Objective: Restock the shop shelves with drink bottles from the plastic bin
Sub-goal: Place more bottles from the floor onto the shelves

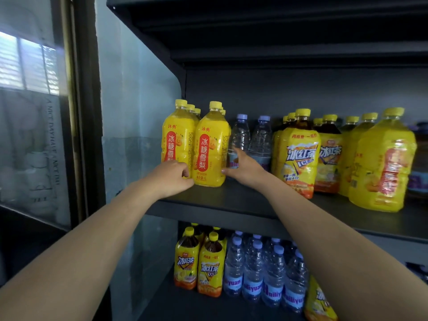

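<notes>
My left hand (172, 177), left of the frame's centre, has its fingers curled against the foot of the front-left pear-drink bottle (177, 135), with the thumb low by the gap to the neighbouring bottle. I cannot tell whether I am really pinching anything there. My right hand (243, 169), just right of centre, is spread with straight fingers. Its thumb touches the lower right side of the front-right pear-drink bottle (209, 149) and its forefinger reaches up against a clear water bottle (239, 133).

Both yellow pear-drink bottles stand upright and side by side at the left end of the upper shelf (231, 200), with more yellow caps lined up behind them. Two water bottles with pale lilac caps stand just to their right. Further right come iced tea bottles (298, 154) in yellow wrap, then big yellow bottles (382, 163) at the frame's right edge. On the lower shelf (185, 304), at the bottom of the frame, stand smaller iced tea bottles (209, 267) and a block of small water bottles (253, 274). A translucent side panel (139, 112) closes the shelving on the left.
</notes>
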A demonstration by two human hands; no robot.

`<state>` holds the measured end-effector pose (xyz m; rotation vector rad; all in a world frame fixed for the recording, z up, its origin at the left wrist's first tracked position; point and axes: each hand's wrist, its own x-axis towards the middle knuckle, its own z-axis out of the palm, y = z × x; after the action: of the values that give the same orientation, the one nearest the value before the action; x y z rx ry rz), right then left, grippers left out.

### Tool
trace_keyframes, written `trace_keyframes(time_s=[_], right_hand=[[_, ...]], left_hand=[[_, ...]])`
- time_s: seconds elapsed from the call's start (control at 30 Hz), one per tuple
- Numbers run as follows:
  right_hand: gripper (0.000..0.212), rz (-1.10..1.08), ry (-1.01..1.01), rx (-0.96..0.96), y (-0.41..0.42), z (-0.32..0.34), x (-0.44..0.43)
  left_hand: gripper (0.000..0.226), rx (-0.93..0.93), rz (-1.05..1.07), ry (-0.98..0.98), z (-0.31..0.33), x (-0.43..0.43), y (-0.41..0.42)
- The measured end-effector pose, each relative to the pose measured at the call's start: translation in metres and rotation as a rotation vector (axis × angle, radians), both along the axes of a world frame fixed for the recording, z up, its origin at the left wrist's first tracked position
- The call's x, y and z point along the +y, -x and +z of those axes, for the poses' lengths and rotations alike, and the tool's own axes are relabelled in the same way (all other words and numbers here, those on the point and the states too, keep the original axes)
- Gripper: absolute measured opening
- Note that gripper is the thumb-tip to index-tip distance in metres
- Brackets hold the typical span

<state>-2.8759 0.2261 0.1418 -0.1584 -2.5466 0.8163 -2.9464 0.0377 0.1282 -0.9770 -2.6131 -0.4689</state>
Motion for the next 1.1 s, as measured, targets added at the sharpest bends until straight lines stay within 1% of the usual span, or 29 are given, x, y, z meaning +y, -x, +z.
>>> trace_keyframes(time_s=[0.07, 0.23, 0.33, 0.5, 0.67, 0.73, 0.93, 1.0, 1.1], right_hand=[[0.064, 0.011, 0.000, -0.009, -0.014, -0.004, 0.007], [0.063, 0.025, -0.017, -0.017, -0.058, -0.017, 0.029], [0.065, 0.039, -0.066, -0.017, -0.089, -0.025, 0.044], [0.058, 0.068, -0.266, -0.039, -0.145, -0.036, 0.051], [0.058, 0.122, -0.510, -0.130, -0.192, -0.036, 0.038], [0.056, 0.129, -0.559, -0.145, -0.208, -0.038, 0.033], [0.056, 0.134, -0.585, -0.187, -0.257, -0.055, 0.013], [0.058, 0.136, -0.568, -0.199, -0.274, -0.064, 0.006], [0.052, 0.121, -0.532, -0.220, -0.305, -0.080, 0.001]], left_hand=[[0.029, 0.005, 0.043, -0.005, -0.001, -0.001, -0.019], [0.032, 0.023, 0.155, -0.008, -0.006, -0.003, -0.087], [0.032, 0.041, 0.219, -0.008, -0.011, -0.003, -0.134], [0.035, 0.038, 0.335, 0.000, -0.021, -0.006, -0.208], [0.037, 0.040, 0.411, 0.030, -0.028, -0.014, -0.269], [0.039, 0.036, 0.432, 0.043, -0.031, -0.017, -0.289], [0.041, 0.038, 0.443, 0.062, -0.047, -0.027, -0.336], [0.041, 0.029, 0.430, 0.045, -0.056, -0.030, -0.352], [0.041, 0.001, 0.390, 0.027, -0.074, -0.031, -0.376]])
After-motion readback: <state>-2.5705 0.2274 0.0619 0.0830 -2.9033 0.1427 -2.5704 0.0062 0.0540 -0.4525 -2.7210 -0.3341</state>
